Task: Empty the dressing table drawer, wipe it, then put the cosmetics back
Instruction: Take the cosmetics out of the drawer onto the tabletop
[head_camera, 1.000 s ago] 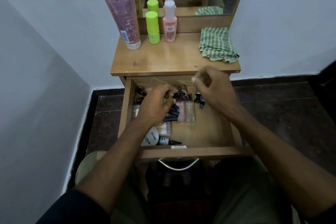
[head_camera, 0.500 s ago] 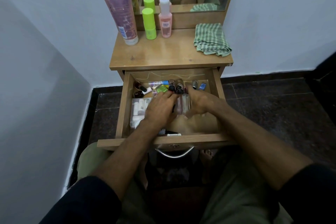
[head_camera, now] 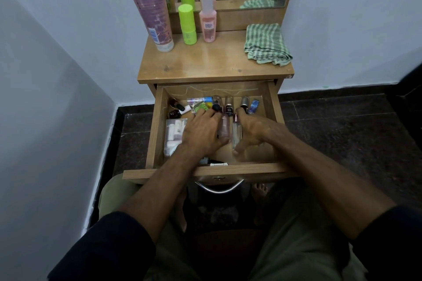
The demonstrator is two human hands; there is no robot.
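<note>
In the open drawer (head_camera: 157,130), emptying step: my left hand (head_camera: 201,132) lies flat on cosmetics; my right hand (head_camera: 251,130) curls around the clear bottles (head_camera: 236,132), apparently gripping. Next: lift to tabletop (head_camera: 205,64).

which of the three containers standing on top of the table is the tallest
The pink tube at the left, standing on its white cap. It rises well above the green stick and the peach bottle to its right.

The left hand (head_camera: 202,131) hides most of the cosmetics beneath it; the pink tube (head_camera: 149,4) is cut off by the top edge; labels on the small bottles (head_camera: 229,107) at the drawer's back are too blurred to read
</note>
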